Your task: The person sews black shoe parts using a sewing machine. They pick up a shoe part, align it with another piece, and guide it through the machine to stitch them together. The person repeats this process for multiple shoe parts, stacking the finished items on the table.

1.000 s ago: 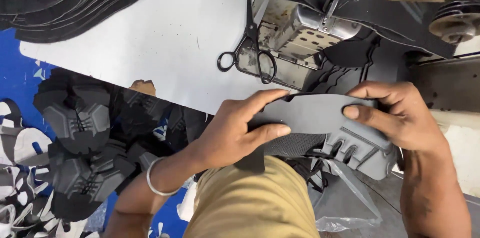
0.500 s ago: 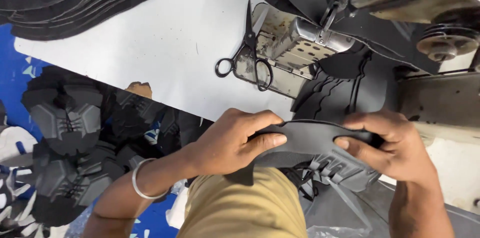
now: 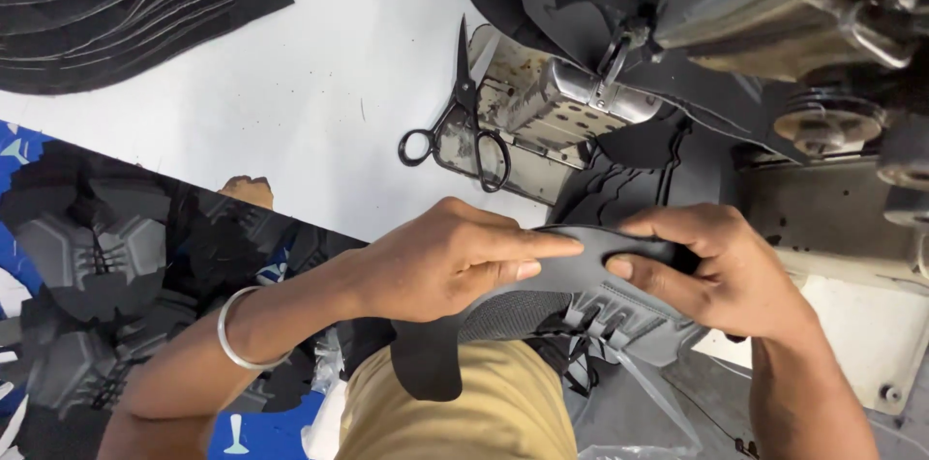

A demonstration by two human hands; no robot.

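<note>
My left hand (image 3: 455, 262) and my right hand (image 3: 721, 271) both grip a dark grey shoe upper piece (image 3: 581, 291) between them, held over my lap. The piece is bent, with a mesh patch and moulded ribs on its lower side and a black flap hanging down at the left. A metal bangle (image 3: 237, 334) sits on my left wrist. The hands are just in front of the sewing machine (image 3: 774, 5), whose needle area (image 3: 619, 54) is above and between them.
Black scissors (image 3: 464, 121) lie on the white table (image 3: 290, 112) beside the machine's metal post bed (image 3: 571, 97). A stack of black cut pieces (image 3: 135, 5) lies at the top left. More finished grey and black uppers (image 3: 87, 267) are piled at the lower left.
Both hands have lowered and bent the piece, so I now see it more edge-on. The view has shifted; the scissors and machine sit lower in the frame.
</note>
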